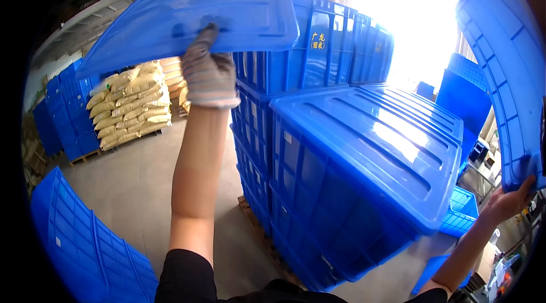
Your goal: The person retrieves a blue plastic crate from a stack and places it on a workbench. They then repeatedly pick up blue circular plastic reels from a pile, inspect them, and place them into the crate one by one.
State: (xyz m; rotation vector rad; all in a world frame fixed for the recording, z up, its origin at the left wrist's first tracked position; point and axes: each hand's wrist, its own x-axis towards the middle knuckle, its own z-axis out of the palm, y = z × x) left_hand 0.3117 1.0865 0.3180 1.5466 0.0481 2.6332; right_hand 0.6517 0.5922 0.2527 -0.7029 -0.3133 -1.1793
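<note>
My left hand (210, 73), in a grey striped knit glove, is raised ahead and closed on the lower edge of a blue plastic lid (239, 4). Its thumb lies on the near face; the fingers are behind the lid, showing as dark patches through it. At the far right, my right hand (507, 203), apparently bare, grips the lower corner of another blue ribbed lid (495, 64), which stands tilted on its edge. Between my arms a large blue crate with a ribbed lid (369, 138) tops a stack. A taller stack of blue crates (284, 47) rises just behind it.
Pallets (250, 215) carry the crate stacks. Cream sacks (133, 101) are piled at the left, near more blue crates (71, 110). A blue crate (91, 246) lies at lower left. Another blue bin (460, 209) and cluttered shelving stand at right, and a bright doorway behind.
</note>
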